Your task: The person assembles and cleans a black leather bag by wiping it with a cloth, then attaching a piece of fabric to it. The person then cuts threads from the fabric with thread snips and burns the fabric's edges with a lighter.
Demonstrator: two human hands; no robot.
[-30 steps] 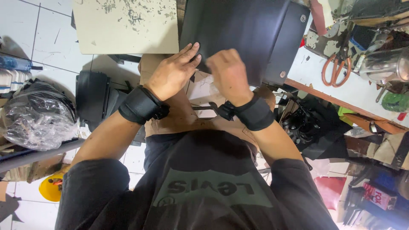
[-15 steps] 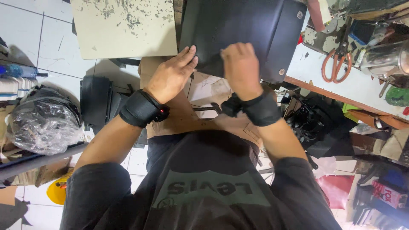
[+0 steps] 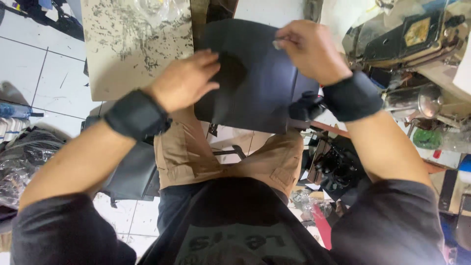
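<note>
Head view, looking down at a seated person's lap and two hands. A dark sheet [image 3: 260,83] of stiff material sits at the centre top of the frame, held above the knees in tan trousers [image 3: 196,157]. The left hand [image 3: 184,81] lies at the sheet's nine o'clock edge, fingers stretched flat across its surface, thumb side not clearly seen; it presses on the sheet rather than closing around it. The right hand [image 3: 309,49] is at the sheet's one o'clock corner, fingers curled and pinching the top edge between thumb and fingertips. Both wrists wear black bands. So the sheet lies between the two hands, touching both. At eleven o'clock from the sheet, just beside it, is a pale scuffed board [image 3: 132,44]. At three o'clock, past the right wrist, stands a sewing machine [image 3: 412,39] on a cluttered bench. A clear plastic bag [image 3: 24,157] lies on the white tiled floor at eight o'clock.
</note>
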